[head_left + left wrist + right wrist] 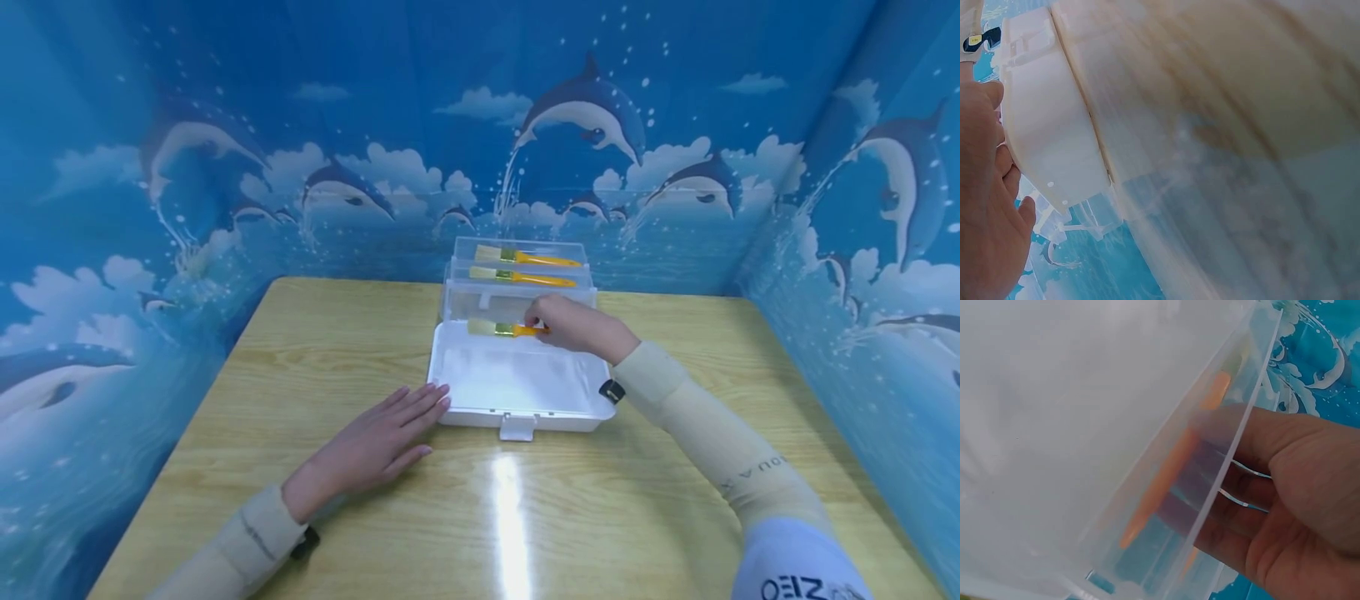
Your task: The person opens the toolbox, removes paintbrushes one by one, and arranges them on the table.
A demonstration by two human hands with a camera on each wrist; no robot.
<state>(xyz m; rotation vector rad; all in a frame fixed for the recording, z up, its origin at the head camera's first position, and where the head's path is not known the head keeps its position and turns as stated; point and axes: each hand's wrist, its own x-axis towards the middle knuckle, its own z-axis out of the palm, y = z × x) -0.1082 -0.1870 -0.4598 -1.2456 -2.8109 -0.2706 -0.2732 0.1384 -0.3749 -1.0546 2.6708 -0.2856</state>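
Observation:
A white plastic box with a front latch stands on the table, its lid raised and its clear tiers stepped up at the back. My right hand pinches the orange handle of a flat paintbrush at the rear of the box, bristles to the left. Seen from the right wrist, that orange handle shows through a translucent wall, fingers around it. With straight fingers my left hand touches the box's front left corner. Two more paintbrushes, an upper and a lower, lie in the tiers.
The wood-grain table extends on both sides of the box. Blue curtains printed with dolphins enclose it at the back and sides. A bright light reflection lies in front of the box.

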